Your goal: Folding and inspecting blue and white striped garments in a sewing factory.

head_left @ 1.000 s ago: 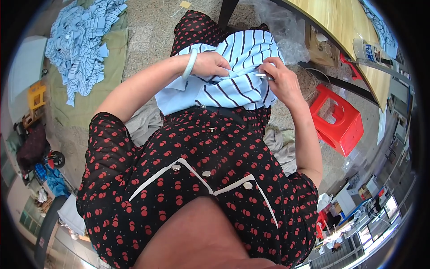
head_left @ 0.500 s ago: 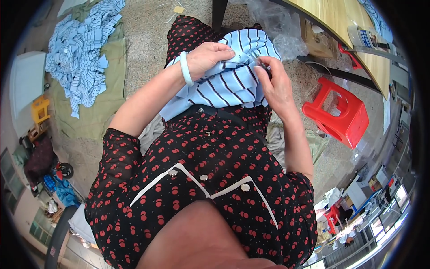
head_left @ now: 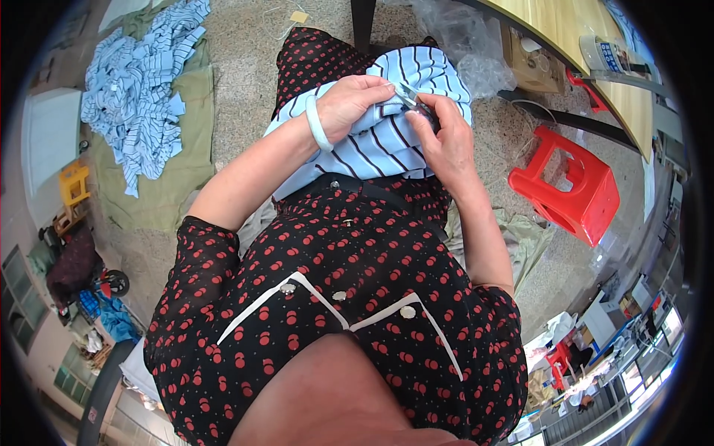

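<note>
Across my lap lies a light blue garment (head_left: 357, 160) with dark and white stripes. My left hand (head_left: 346, 106), with a pale bangle at the wrist, pinches a bit of its cloth between thumb and fingers. In my right hand (head_left: 451, 141) is a pair of small thread snips (head_left: 410, 101) with dark handles and metal blades. The blades point up and left, close to the fingertips of my left hand. Whether the tips touch the cloth or a thread is too small to tell.
A heap of similar striped garments (head_left: 141, 89) lies on a green cloth (head_left: 197, 126) at the left. To my right are a red plastic stool (head_left: 595, 204) and a wooden-topped table (head_left: 550, 26). Clear plastic bags (head_left: 476, 59) and a cardboard box (head_left: 532, 63) sit beneath it.
My right hand has moved slightly left, bringing the snips' blades into plain sight near my left fingertips. My left hand has shifted a little to the right, still pinching the cloth.
</note>
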Demonstrator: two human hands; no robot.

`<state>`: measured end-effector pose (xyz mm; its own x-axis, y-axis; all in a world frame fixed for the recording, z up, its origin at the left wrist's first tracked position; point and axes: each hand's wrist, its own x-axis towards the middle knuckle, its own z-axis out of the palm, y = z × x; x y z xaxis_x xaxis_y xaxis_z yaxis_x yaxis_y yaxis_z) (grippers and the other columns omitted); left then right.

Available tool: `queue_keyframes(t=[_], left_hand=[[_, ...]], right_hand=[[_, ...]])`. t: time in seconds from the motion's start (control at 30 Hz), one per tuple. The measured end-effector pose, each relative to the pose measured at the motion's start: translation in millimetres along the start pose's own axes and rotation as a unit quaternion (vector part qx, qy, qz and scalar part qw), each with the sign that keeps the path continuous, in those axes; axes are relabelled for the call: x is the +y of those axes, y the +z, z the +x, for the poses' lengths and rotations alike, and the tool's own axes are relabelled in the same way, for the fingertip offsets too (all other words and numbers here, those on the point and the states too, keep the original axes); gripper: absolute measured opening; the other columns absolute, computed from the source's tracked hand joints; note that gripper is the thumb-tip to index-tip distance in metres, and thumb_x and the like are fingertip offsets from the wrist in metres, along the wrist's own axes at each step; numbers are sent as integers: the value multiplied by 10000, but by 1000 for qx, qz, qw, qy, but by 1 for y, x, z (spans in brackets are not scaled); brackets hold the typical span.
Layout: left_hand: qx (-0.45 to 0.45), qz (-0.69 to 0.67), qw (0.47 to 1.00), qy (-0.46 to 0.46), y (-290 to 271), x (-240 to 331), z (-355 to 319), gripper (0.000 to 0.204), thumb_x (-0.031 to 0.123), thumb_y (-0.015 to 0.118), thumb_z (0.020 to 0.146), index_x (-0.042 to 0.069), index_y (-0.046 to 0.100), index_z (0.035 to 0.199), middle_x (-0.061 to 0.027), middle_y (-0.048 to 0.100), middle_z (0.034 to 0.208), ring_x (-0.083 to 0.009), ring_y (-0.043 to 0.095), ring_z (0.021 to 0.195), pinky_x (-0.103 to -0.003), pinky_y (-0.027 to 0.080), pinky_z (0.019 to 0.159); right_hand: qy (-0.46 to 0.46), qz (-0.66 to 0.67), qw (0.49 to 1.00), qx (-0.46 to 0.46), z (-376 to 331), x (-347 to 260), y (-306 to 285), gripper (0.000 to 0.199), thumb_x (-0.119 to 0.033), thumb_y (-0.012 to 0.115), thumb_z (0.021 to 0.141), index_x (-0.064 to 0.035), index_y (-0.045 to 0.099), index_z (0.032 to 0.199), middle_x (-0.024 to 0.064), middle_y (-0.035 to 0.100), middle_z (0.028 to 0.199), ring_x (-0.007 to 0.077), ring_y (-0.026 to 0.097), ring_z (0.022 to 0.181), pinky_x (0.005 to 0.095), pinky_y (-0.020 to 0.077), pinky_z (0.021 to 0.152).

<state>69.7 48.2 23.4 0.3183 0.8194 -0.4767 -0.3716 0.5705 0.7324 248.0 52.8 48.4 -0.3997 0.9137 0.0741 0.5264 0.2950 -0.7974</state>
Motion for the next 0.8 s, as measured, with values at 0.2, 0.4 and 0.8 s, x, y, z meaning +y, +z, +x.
queue_keyframes(t=[0.2, 0.4, 0.8], left_hand=[[17, 20, 1000, -5, 0, 1, 0, 173, 182, 551, 819, 19, 602, 848, 8, 580, 783, -48, 494, 708, -185, 399, 665], [10, 17, 1000, 6, -5, 3, 2, 184, 188, 544, 823, 16, 602, 854, 10, 578, 799, -44, 490, 708, -184, 396, 665], [-50, 231, 972, -7, -19, 12, 1, 194, 145, 531, 810, 7, 576, 939, -5, 570, 850, -51, 500, 781, -193, 409, 701]], right_hand=[[46, 22, 999, -9, 3, 1, 1, 231, -153, 601, 765, -17, 550, 945, 100, 580, 825, 169, 557, 713, 264, 429, 645], [26, 28, 999, 26, 6, 3, 0, 204, -122, 609, 756, -21, 562, 928, 73, 579, 801, 125, 538, 697, 244, 423, 633], [76, 134, 984, -87, 20, 8, 3, 395, -68, 599, 746, -49, 450, 1112, 26, 572, 832, 91, 520, 738, 222, 415, 662]])
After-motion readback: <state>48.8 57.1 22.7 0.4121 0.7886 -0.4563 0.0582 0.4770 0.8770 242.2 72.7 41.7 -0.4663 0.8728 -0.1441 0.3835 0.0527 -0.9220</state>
